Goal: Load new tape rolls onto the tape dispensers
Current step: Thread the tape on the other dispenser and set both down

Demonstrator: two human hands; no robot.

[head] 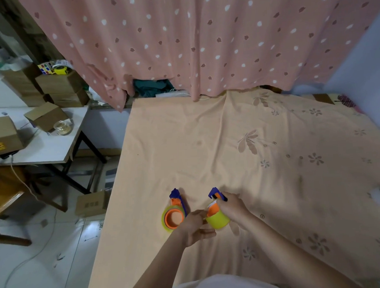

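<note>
Right hand [231,207] is gripping the second tape dispenser [216,196] while left hand [196,226] is pinching its yellow-green tape roll [217,221], apparently still seating; beside the left hand, loaded dispenser [176,211] is lying on the surface [206,143], seemingly finished.

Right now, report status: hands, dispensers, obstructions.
Right hand gripping second dispenser. Left hand at its yellow-green roll. First dispenser lying alongside, roll on. Nothing in the way on the sheet.

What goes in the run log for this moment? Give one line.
step: loading roll | right hand: holds second dispenser | left hand: on yellow tape roll | first dispenser: lying on bedsheet, untouched
</note>
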